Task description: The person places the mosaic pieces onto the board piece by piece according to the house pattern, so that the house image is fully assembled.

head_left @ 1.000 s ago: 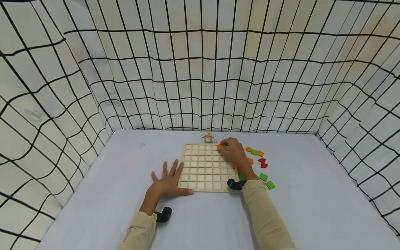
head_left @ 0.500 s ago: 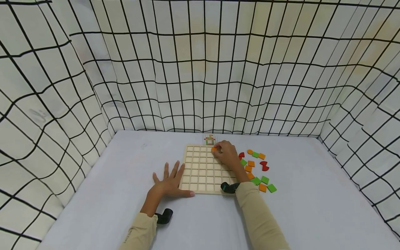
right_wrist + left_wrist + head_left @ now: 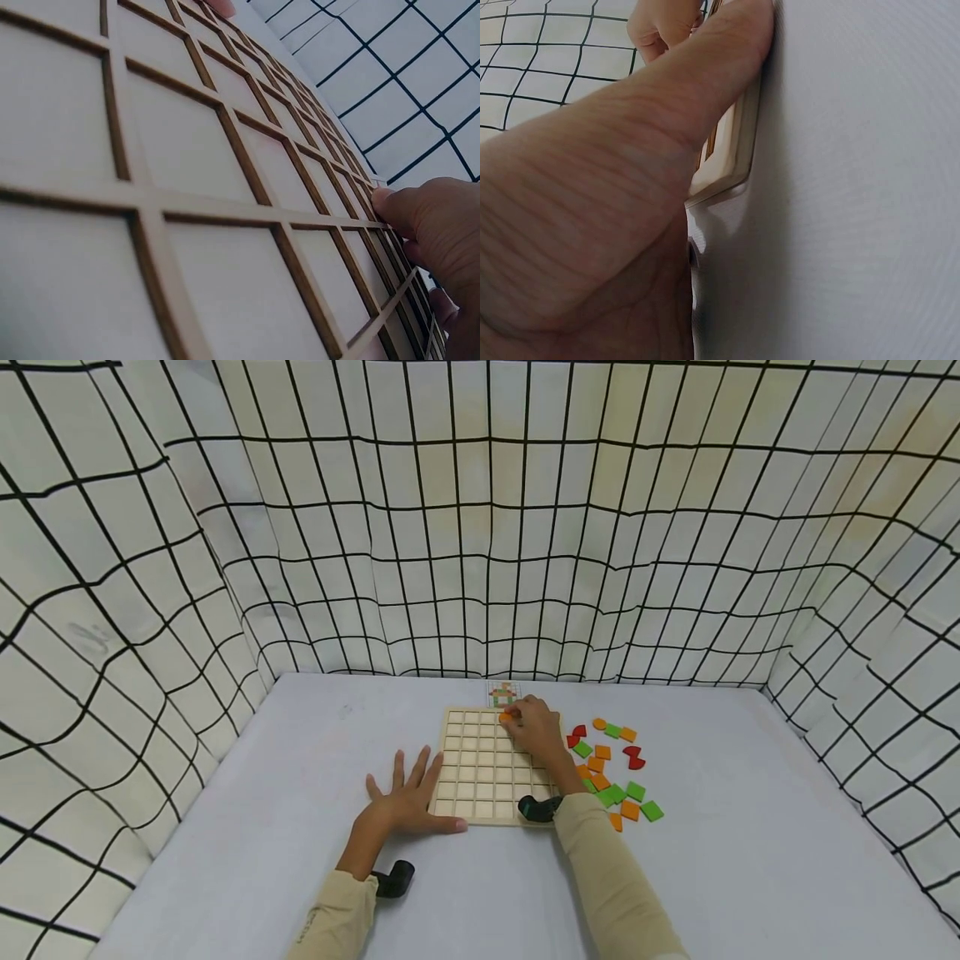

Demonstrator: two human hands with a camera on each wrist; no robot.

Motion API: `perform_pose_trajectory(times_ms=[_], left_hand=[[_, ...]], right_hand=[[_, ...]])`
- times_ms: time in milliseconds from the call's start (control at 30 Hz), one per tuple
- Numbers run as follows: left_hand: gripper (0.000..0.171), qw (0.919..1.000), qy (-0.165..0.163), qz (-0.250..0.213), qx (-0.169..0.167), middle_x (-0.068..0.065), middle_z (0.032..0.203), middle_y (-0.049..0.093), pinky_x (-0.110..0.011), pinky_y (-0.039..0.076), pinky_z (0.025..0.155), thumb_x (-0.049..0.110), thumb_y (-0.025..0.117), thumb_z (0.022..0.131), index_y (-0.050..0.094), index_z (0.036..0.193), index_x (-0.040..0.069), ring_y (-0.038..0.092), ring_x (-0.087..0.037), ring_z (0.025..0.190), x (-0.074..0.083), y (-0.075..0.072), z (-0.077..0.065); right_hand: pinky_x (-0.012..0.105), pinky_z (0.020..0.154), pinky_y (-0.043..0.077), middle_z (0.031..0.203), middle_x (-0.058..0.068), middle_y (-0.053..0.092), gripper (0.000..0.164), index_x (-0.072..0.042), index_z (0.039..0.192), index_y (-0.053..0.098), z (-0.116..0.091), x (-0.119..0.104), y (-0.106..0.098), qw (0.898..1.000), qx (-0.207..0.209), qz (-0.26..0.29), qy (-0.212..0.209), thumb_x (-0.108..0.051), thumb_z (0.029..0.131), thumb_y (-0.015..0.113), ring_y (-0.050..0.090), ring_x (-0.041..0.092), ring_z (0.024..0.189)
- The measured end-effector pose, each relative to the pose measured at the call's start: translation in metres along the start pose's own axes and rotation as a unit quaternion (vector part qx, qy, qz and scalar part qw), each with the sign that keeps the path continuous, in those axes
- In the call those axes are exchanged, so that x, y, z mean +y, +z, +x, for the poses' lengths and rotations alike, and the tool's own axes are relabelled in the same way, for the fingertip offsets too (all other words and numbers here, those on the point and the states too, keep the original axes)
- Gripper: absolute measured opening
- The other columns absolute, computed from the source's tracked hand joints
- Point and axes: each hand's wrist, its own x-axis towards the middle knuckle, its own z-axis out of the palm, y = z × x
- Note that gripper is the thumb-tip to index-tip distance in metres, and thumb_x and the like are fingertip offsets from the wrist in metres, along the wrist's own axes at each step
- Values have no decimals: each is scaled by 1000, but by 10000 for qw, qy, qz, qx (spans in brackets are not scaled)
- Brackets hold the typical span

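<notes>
**Grid-board filling, barely begun**

Left hand point(image 3: 402, 806) spread, fingers straight, holding nothing, at the near-left corner of the wooden grid board point(image 3: 485, 775) — no seated piece shows; some cells hidden. Loose green tiles point(image 3: 652, 811), orange tiles point(image 3: 630, 811), red wedges point(image 3: 636, 763) lie right of it, likely all left to place. Right hand point(image 3: 536, 728) pinches an orange piece point(image 3: 505, 717) at the far row — pattern card point(image 3: 504, 693) just beyond.

Room lies right of the tiles point(image 3: 603, 752); the right hand point(image 3: 536, 729) partly obstructs the board point(image 3: 468, 768)
</notes>
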Motion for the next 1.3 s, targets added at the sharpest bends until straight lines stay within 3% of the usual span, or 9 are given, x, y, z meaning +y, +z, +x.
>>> perform_pose_trajectory(times_ms=[233,467,700,1300], left_hand=[[120,10000,8,33,-9,-9,166,-6,-81,-4,102,76,66,72,6,159,17,-16,-45,148,-1,-1,2],[120,10000,50,20,-17,-10,166,-7,-82,-5,102,76,65,73,4,159,18,-17,-45,148,-1,2,3],[120,10000,42,-46,-22,-10,166,-6,-82,-6,102,75,66,73,6,159,17,-17,-45,148,0,2,1],[120,10000,21,21,-53,-10,166,-7,-82,-5,102,75,65,73,5,159,17,-17,-46,148,-1,1,-1]], right_hand=[[59,85,46,104,6,64,20,-15,109,72,5,-4,-1,9991,-182,-131,364,-28,94,66,59,26,100],[51,77,45,101,5,65,21,-15,109,73,4,-4,-2,9989,-66,110,449,-27,92,69,60,25,97],[54,81,43,103,5,65,21,-16,110,73,3,-3,0,9975,-87,396,586,-26,92,69,61,25,99],[51,79,45,102,6,66,22,-16,108,74,5,-2,5,9972,-31,420,616,-27,89,72,62,24,95]])
